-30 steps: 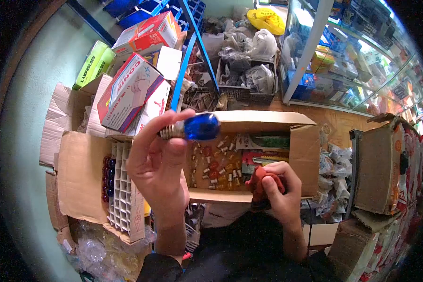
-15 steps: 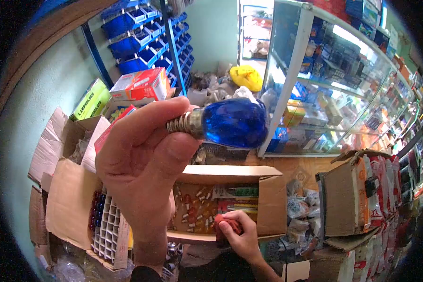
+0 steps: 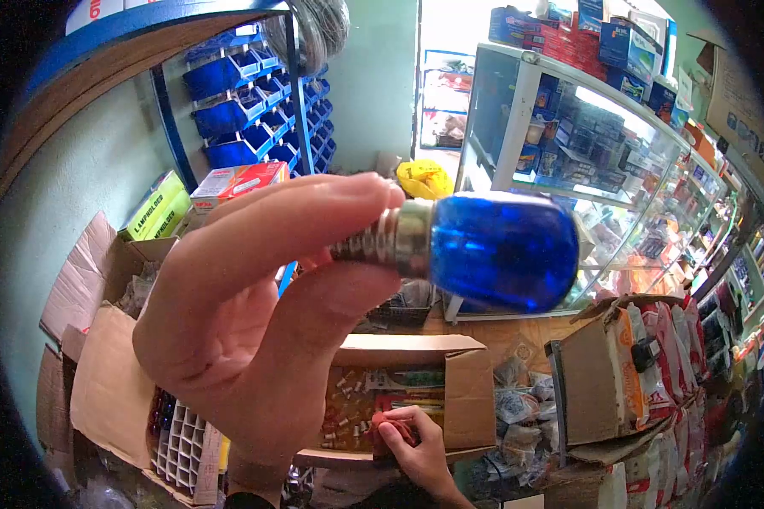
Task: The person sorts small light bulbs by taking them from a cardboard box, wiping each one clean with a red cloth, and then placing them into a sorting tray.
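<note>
A blue light bulb (image 3: 505, 250) lies sideways close to the camera, its glass pointing right. My left hand (image 3: 238, 339) pinches it by the metal screw base between thumb and fingers. Lower down, my right hand (image 3: 423, 450) is closed around a crumpled red cloth (image 3: 401, 431). That hand is at the front edge of an open cardboard box (image 3: 469, 403), which holds many small bulbs (image 3: 344, 407) with pale bases and some packaged items. Part of this box is hidden behind my left hand.
At lower left stands a carton with a white divider grid (image 3: 187, 450) and dark bulbs. Behind are a green lampholder box (image 3: 157, 208) and blue bins (image 3: 229, 114). A glass display case (image 3: 526, 102) stands at right, with bagged goods (image 3: 518, 403) and a packed carton (image 3: 598, 390) before it.
My left hand has brought the blue bulb nearer the camera and rightward, so it looks larger. The camera view has tilted up slightly. My right hand still grips the red cloth.
</note>
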Demonstrator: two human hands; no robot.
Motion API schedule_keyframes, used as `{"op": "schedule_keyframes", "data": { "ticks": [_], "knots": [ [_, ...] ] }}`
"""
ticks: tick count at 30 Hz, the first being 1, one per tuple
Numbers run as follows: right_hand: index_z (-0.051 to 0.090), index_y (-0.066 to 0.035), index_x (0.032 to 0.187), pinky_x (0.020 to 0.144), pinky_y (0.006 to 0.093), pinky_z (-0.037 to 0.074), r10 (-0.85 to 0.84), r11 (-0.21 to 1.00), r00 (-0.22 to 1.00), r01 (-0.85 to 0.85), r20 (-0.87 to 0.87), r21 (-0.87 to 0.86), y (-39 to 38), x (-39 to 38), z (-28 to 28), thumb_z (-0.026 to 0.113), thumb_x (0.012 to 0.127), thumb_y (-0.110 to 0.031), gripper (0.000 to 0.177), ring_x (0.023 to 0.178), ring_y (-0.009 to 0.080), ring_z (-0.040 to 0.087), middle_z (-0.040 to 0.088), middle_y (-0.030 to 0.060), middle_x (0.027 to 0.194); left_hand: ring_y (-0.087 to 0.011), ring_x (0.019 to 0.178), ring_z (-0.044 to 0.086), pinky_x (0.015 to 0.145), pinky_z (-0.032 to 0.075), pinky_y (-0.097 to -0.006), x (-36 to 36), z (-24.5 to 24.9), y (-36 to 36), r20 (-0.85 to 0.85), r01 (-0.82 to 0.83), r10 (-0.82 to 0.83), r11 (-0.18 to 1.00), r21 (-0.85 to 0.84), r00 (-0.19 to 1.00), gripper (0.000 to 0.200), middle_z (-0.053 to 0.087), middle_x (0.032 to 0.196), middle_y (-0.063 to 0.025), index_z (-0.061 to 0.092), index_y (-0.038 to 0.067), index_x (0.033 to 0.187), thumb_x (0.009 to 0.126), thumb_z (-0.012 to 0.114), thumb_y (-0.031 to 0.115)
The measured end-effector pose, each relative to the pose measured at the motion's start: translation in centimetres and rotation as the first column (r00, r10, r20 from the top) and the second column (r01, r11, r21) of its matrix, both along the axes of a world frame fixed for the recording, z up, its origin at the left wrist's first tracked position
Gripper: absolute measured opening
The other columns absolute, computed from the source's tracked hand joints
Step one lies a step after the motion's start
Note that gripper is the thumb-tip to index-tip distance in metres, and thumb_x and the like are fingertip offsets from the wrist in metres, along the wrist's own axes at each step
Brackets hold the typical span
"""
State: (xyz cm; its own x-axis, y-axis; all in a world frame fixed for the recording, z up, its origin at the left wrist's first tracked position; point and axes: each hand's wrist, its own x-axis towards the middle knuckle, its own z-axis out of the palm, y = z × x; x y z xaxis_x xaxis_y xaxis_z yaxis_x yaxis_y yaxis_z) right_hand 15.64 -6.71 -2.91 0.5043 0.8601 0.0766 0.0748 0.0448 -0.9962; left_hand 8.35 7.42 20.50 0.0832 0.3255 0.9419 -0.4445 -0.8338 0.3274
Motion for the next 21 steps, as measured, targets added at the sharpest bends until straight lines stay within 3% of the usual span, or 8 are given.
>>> {"op": "schedule_keyframes", "data": {
  "ticks": [6, 17, 19, 21],
  "knots": [
    [0.065, 0.000, 0.104, 0.073, 0.0256, 0.051, 0.020, 0.999, 1.000, -0.020, 0.018, -0.033, 0.2, -0.1, 0.7, 0.073, 0.092, -0.023, 0.027, 0.084, 0.0115, 0.064, 0.069, 0.0087, 0.091, -0.0250, 0.098, 0.067, 0.089, 0.055, -0.0358, -0.3, 0.4, -0.1, 0.053, 0.049, -0.050, 0.999, 0.018, 0.997, 0.037, 0.068, 0.107, -0.0182, 0.061, -0.001, 0.118, 0.089, 0.072, 0.019],
    [0.065, -0.001, 0.104, 0.072, 0.0252, 0.049, 0.015, 0.997, 0.999, -0.019, -0.045, -0.077, 0.4, 0.0, 0.6, 0.072, 0.092, -0.023, 0.026, 0.082, 0.0101, 0.062, 0.069, 0.0067, 0.091, -0.0225, 0.099, 0.064, 0.091, 0.053, -0.0355, -1.6, 0.2, -0.9, -0.006, -0.049, 0.048, 0.995, -0.086, 0.999, 0.041, 0.065, 0.108, -0.0149, 0.058, -0.003, 0.119, 0.093, 0.067, 0.027],
    [0.064, -0.001, 0.104, 0.073, 0.0253, 0.050, 0.024, 0.993, 0.996, -0.033, -0.086, -0.110, 0.4, 0.3, 0.1, 0.070, 0.093, -0.022, 0.024, 0.084, 0.0103, 0.063, 0.069, 0.0067, 0.092, -0.0216, 0.098, 0.062, 0.089, 0.052, -0.0346, -1.7, -1.4, -0.1, -0.028, -0.027, 0.024, 0.993, -0.117, 0.999, 0.041, 0.063, 0.107, -0.0146, 0.059, -0.003, 0.117, 0.093, 0.067, 0.029],
    [0.062, -0.002, 0.106, 0.076, 0.0257, 0.049, 0.043, 0.999, 0.927, -0.040, -0.373, 0.016, 0.6, 0.2, 0.9, 0.063, 0.098, -0.020, 0.019, 0.085, 0.0112, 0.061, 0.067, 0.0057, 0.095, -0.0202, 0.097, 0.059, 0.087, 0.050, -0.0336, -1.6, -3.3, 0.6, -0.064, -0.018, 0.006, 0.983, -0.184, 0.998, 0.038, 0.062, 0.106, -0.0146, 0.061, -0.003, 0.115, 0.093, 0.066, 0.028]
  ]
}}
